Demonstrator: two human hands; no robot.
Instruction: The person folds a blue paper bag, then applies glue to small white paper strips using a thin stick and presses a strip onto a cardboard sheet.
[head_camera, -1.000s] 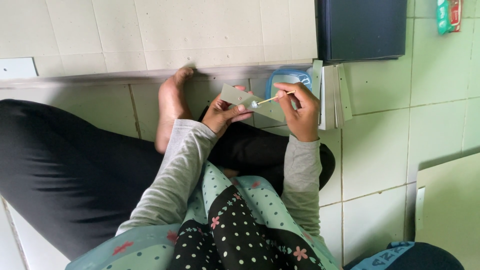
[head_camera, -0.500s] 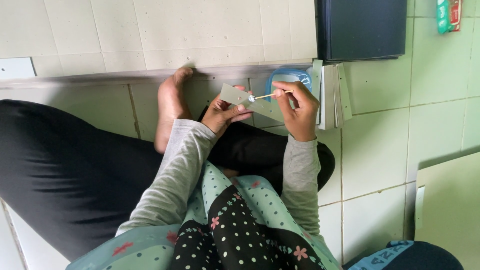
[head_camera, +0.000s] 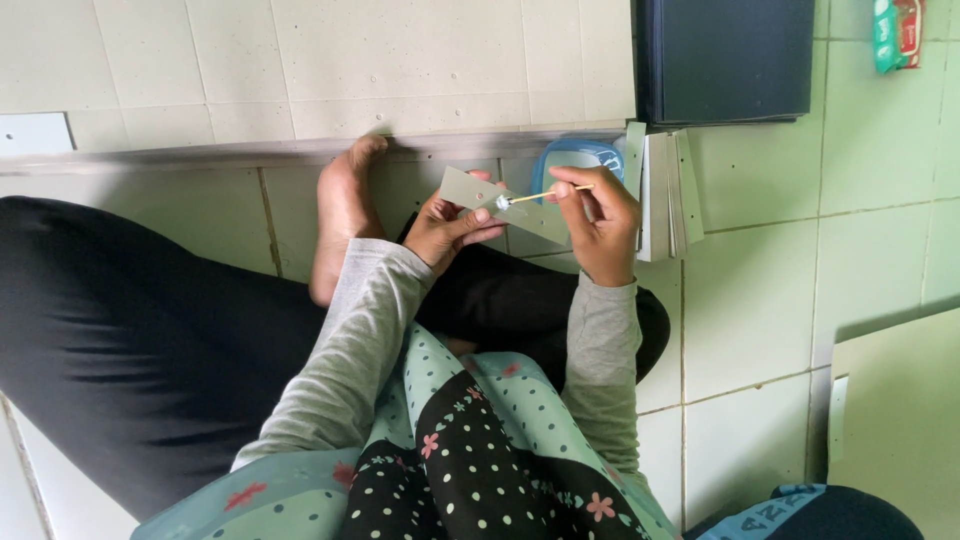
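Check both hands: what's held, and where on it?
Left hand holds a pale grey card strip by its near end, thumb on top. Right hand pinches a thin stick at its back end, white tip on the strip.

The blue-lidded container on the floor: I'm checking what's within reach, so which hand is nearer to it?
Right. The right hand, pinching a thin stick, overlaps the blue-lidded container. The left hand, holding a pale card strip, sits farther left.

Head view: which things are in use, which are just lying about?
In use: left hand holds grey card; right hand holds thin stick, tip on card.
Lying about: blue tub, card stack, dark sheets, green packet.
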